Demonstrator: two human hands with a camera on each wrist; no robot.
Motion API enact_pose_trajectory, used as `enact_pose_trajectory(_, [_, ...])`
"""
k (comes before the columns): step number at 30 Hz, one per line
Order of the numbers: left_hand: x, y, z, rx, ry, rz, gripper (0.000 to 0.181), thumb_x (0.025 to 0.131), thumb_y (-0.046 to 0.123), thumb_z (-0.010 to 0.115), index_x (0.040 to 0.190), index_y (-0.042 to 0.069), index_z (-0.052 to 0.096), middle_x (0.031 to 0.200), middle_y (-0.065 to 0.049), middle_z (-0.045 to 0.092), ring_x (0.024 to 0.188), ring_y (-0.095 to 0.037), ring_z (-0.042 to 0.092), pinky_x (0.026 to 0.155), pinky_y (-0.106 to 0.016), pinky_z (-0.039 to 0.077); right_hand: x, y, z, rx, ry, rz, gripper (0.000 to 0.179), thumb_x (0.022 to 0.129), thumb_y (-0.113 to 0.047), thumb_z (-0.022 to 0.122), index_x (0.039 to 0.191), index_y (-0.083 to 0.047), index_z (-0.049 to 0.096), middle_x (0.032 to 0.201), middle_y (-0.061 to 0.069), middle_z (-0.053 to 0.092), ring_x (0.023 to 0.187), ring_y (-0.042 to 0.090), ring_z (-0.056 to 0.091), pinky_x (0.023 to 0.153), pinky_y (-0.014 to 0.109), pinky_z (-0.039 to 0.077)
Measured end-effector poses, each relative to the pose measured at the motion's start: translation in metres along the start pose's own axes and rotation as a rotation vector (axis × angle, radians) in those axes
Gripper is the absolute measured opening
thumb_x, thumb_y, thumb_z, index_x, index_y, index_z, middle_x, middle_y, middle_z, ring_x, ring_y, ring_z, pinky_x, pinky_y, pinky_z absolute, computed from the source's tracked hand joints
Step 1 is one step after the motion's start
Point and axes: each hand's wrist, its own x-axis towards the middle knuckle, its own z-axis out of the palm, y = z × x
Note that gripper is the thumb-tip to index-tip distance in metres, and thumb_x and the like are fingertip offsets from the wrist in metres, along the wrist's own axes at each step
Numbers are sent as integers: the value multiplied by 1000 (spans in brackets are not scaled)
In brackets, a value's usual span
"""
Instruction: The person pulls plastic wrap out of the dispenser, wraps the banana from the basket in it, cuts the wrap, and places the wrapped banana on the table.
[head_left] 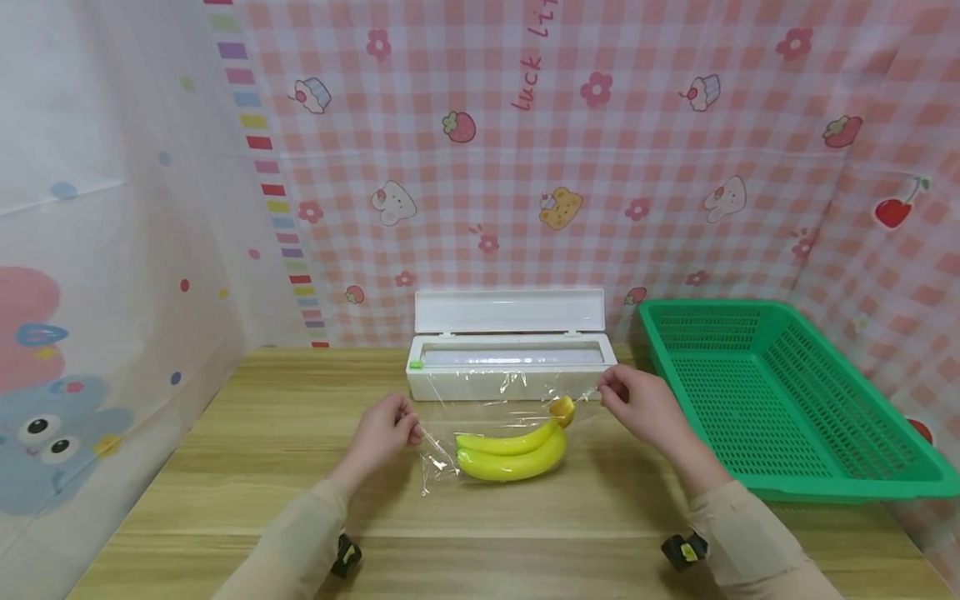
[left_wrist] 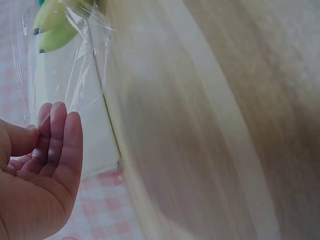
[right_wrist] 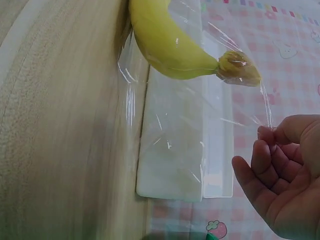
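A small bunch of yellow bananas (head_left: pixel 512 457) is in the middle of the head view, its stem toward the upper right. Clear plastic wrap (head_left: pixel 438 458) lies around and over the bananas, shiny with creases. My left hand (head_left: pixel 382 433) pinches the wrap's left end between thumb and index finger. On the other side, my right hand (head_left: pixel 641 404) pinches the right end, near the banana stem (right_wrist: pixel 239 67). In the left wrist view the wrap stretches from the fingertips (left_wrist: pixel 59 107) up to the banana tips (left_wrist: pixel 55 37).
Behind the bananas stands a white wrap dispenser box (head_left: pixel 510 385) with its lid (head_left: pixel 510 311) raised and a roll inside. A green plastic basket (head_left: pixel 757 408) sits at the right of the wooden table (head_left: pixel 465 550). A checked pink cloth (head_left: pixel 480 183) hangs at the back.
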Motion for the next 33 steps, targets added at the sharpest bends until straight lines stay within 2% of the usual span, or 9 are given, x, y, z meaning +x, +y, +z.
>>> enact_pose_trajectory(5, [3,-1,2,25,-14,-7,13,93,-11,53,84,-2,52,72,-9,63,64,-17,65,64,-34,61,2,3,2,-8,-11,25,3,91,-7,66,92,-4,67,76,0,63,69,17,54,65,34,50])
enact_pose_trajectory(15, [8,-6,7,66,-51,-29,11,94,-9,53,86,-1,53,74,-9,63,65,-16,63,62,-28,59,3,9,8,-13,-50,50,4,92,-8,64,91,-5,68,74,-1,61,67,15,52,61,31,47])
enact_pose_trajectory(24, [7,-7,9,135,-96,27,14,93,-8,55,83,1,53,70,-6,61,62,-16,60,57,-26,55,1,13,11,-14,-65,36,4,91,-8,65,89,-6,67,72,-2,59,65,15,50,58,30,45])
enact_pose_trajectory(33, [7,-10,10,320,-158,113,19,89,-7,60,78,7,54,65,1,58,62,-13,54,62,-30,50,1,17,14,-7,-79,14,4,91,-7,66,88,-6,67,70,-4,58,63,13,49,57,30,45])
